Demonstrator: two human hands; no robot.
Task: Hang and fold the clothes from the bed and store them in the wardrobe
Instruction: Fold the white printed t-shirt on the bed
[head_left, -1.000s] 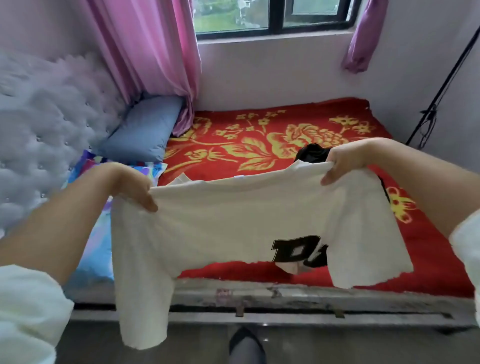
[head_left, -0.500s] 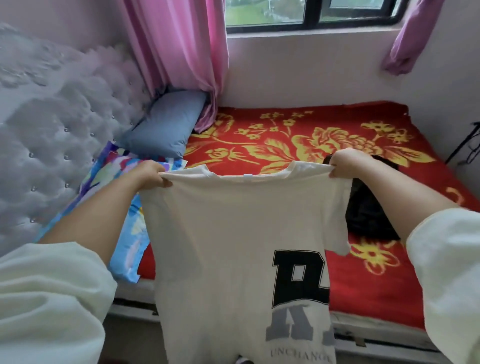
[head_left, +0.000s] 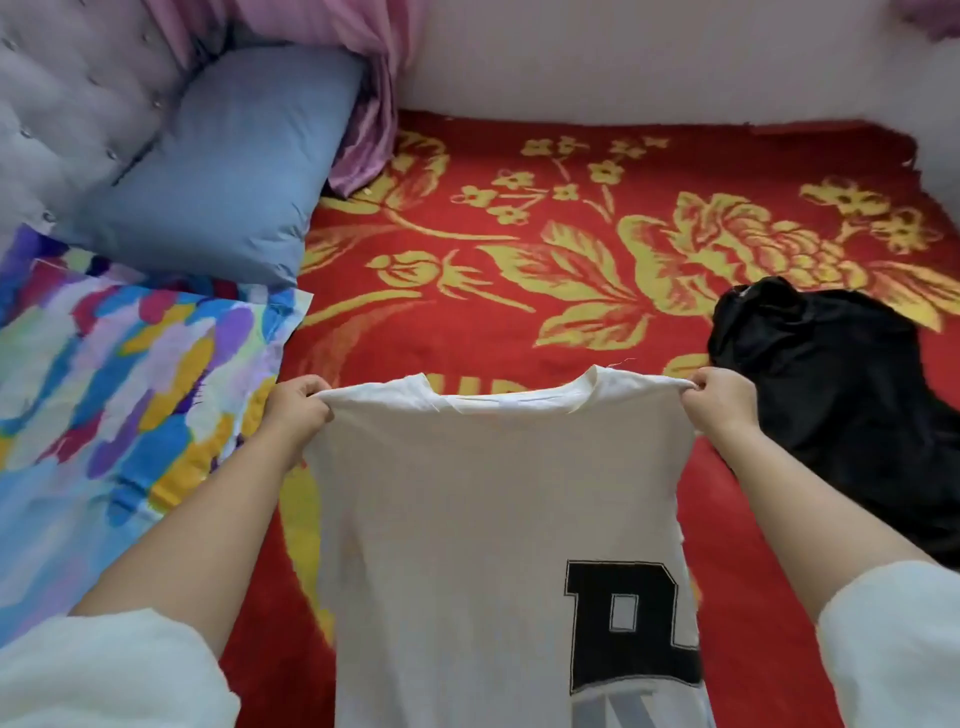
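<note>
Left hand (head_left: 296, 410) and right hand (head_left: 719, 402) each pinch a shoulder of the white T-shirt (head_left: 498, 519), fingers curled tight round the fabric, shirt stretched flat between them over the near part of the red floral blanket (head_left: 519, 260), printed side up, collar away from the person. Looks like the fold step for this shirt, just starting: next move likely calls for laying it flat on the blanket and smoothing before folding the sides in, or else finding a hanger. Black garment (head_left: 841, 395) lies crumpled just beside the right hand, not yet handled; wardrobe not in view.
</note>
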